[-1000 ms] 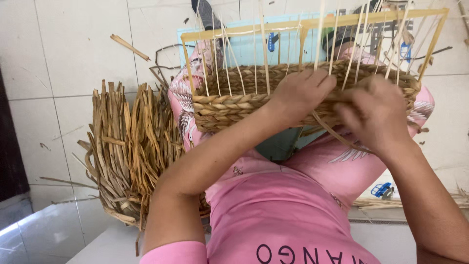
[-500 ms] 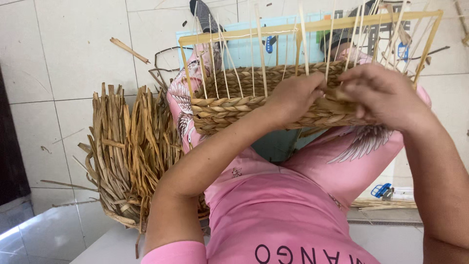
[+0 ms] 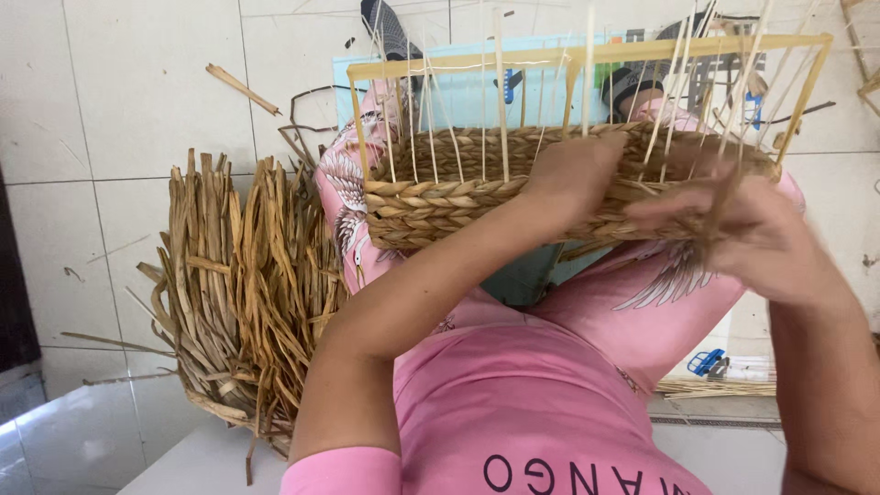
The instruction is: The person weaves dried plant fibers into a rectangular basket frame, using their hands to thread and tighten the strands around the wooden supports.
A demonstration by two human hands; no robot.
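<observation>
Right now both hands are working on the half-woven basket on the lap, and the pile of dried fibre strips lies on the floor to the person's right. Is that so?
Not quite: in the head view the pile of dried fibre strips lies to the person's left. The left hand and right hand are indeed on the half-woven basket.

Basket (image 3: 440, 197) was tan, braided weave w/ pale yellow frame (image 3: 587, 53); clothes (image 3: 513, 385) pink w/ white bird print; dried leaves (image 3: 247, 284) brown.

The basket (image 3: 440, 197) under the left hand (image 3: 573, 174) is braided dry plant fibre, rough and matt, with thin pale wooden sticks (image 3: 502, 101) rising above it. Left of that hand, the leaf bundle (image 3: 247, 284) looks coarse and dull. The floor tiles (image 3: 110, 92) are smooth, perhaps glossy. The pink clothes (image 3: 541, 403) are soft cloth.
</observation>
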